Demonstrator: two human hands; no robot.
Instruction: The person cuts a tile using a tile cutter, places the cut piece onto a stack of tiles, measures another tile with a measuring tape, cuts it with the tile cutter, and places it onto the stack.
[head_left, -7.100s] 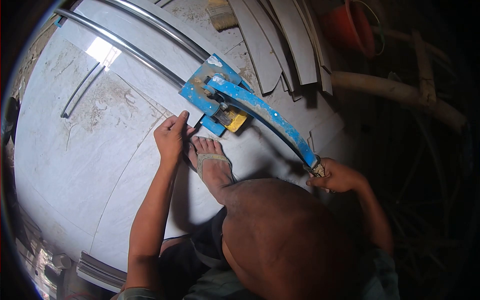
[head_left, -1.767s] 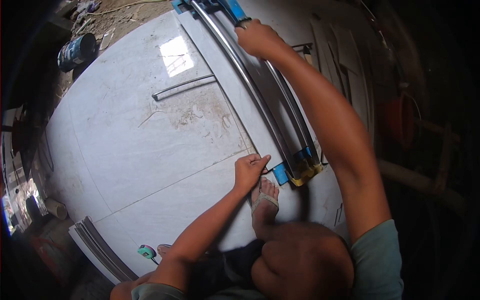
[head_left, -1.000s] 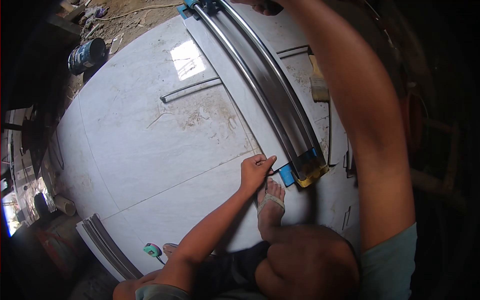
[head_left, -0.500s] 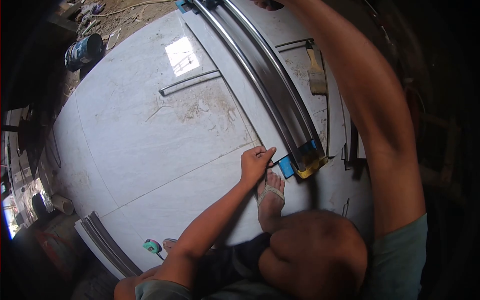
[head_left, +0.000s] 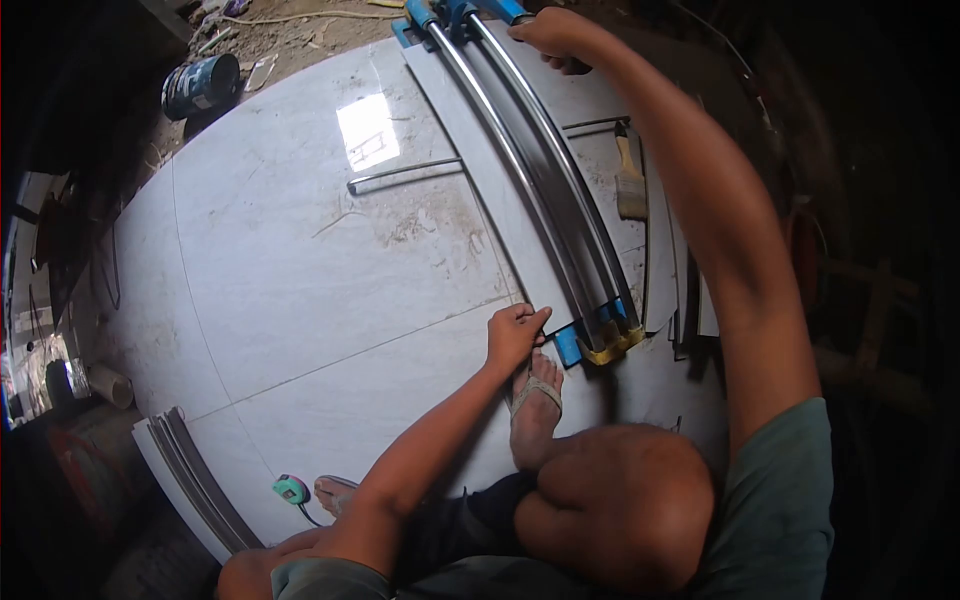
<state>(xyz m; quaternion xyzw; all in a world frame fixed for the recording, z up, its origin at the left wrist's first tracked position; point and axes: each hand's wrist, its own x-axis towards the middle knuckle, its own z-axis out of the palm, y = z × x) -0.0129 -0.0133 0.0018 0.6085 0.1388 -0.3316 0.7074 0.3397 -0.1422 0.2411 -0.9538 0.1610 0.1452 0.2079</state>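
Observation:
A manual tile cutter (head_left: 545, 150) with two chrome rails lies lengthwise on the floor in front of me. A pale tile strip (head_left: 490, 185) rests on it, along the left side of the rails. My left hand (head_left: 515, 335) pinches the strip's near left corner between thumb and fingers, just above my sandalled foot. Far up at the cutter's other end, my right hand (head_left: 562, 38) is closed around the blue handle (head_left: 505, 10) beside the blue sliding head (head_left: 458, 14). The fingers' undersides there are in shadow.
A paintbrush (head_left: 630, 185) and more tile strips (head_left: 660, 270) lie right of the cutter. A support bar (head_left: 405, 174) sticks out leftward. A green tape measure (head_left: 291, 489) sits near my other foot, stacked strips (head_left: 195, 480) lower left, and a bucket (head_left: 200, 87) at far left.
The view has tilted upward, so the cutter's far end and my right hand on its handle now show more. My left hand stays at the strip's corner.

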